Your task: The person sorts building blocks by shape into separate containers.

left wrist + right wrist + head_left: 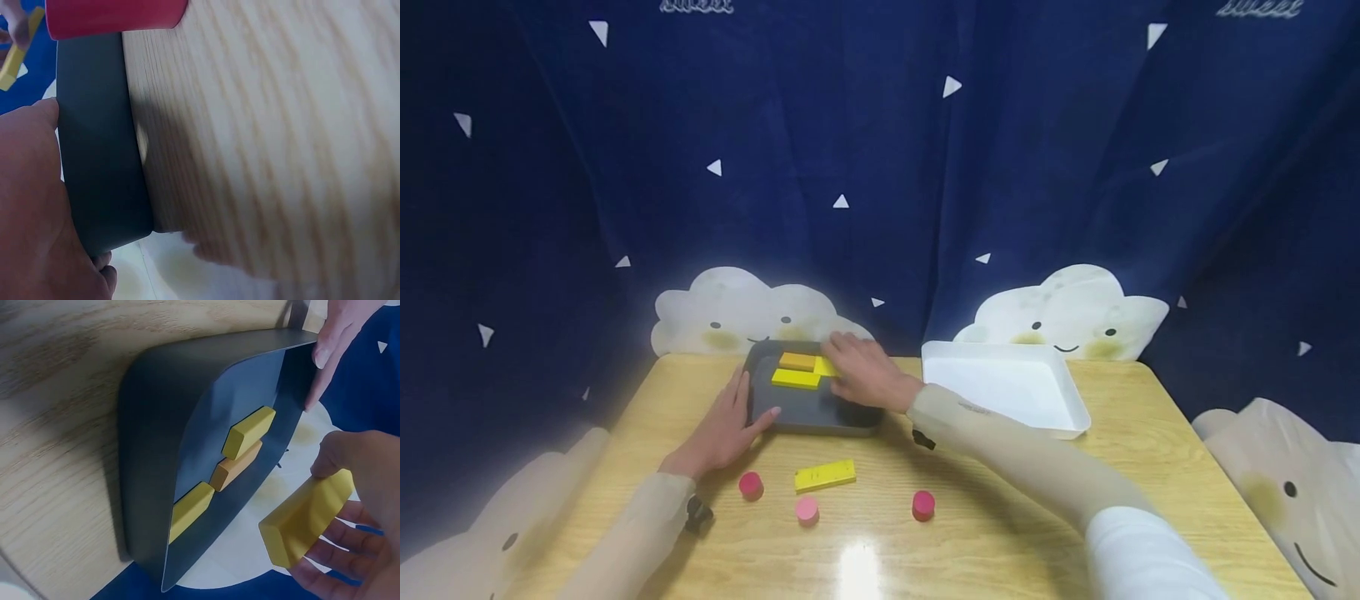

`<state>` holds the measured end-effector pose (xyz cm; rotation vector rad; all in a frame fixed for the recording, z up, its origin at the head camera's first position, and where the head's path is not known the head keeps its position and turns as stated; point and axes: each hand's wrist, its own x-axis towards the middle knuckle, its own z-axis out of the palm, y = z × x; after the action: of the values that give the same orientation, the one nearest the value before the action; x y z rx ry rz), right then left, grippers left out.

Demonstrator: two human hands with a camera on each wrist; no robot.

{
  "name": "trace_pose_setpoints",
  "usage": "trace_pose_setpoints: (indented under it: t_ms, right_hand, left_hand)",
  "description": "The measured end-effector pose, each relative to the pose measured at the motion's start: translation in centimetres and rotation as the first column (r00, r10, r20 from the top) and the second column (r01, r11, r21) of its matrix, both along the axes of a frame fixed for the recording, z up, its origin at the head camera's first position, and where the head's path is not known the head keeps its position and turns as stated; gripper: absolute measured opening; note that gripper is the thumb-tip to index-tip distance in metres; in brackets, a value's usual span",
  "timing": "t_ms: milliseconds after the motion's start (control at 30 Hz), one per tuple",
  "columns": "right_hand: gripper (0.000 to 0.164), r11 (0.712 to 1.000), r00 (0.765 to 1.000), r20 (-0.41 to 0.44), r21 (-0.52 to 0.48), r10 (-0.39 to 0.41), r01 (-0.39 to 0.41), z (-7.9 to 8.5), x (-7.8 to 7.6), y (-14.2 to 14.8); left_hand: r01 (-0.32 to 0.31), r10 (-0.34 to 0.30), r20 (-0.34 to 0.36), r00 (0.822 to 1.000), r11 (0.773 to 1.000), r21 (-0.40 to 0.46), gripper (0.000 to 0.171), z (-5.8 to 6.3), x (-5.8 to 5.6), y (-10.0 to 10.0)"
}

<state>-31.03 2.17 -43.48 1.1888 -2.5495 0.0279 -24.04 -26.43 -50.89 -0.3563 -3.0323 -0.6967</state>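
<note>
My right hand (868,371) pinches a yellow rectangular block (306,519) between thumb and fingers, over the dark grey tray (827,429). Inside the tray lie an orange block (797,361) and a yellow block (796,379); another yellow block (191,512) shows in the right wrist view, hidden by my right hand in the head view. At the tray's near left corner rests my left hand (726,429), fingers extended along the left side and thumb stretched toward the near rim.
A white tray (1060,429) stands to the right of the dark one. Closer to me on the wooden table (1000,550) are a yellow block (825,475), a red cylinder (750,486), a pink cylinder (807,511) and another red cylinder (923,505). A blue curtain (880,167) hangs behind.
</note>
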Motion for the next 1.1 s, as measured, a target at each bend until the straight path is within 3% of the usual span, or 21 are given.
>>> trace_pose_setpoints:
  t_ms: [367,533,733,1100]
  right_hand:
    - [0.044,0.999,1.0,0.014,0.039,-0.027,0.026,-1.1,-1.5,-0.8]
    - [0.044,0.997,0.997,0.063,0.062,-0.044,0.04,-1.7,-2.1,-0.6]
    - [0.04,0.995,0.991,0.112,0.078,-0.067,0.059,-2.4,-2.5,-0.3]
    - [0.039,0.991,0.988,0.122,0.112,-0.092,0.078,-3.1,-2.9,-0.5]
  left_hand:
    - [-0.005,0.005,0.014,1.0,1.0,-0.006,0.106,0.0,-0.1,0.1]
    - [-0.006,0.006,0.012,1.0,1.0,-0.013,0.105,0.0,-0.1,0.1]
    - [-0.003,0.003,0.007,1.0,1.0,-0.011,0.106,0.1,-0.1,0.2]
    - [-0.018,0.018,0.026,1.0,1.0,-0.007,0.104,-0.1,-0.1,0.1]
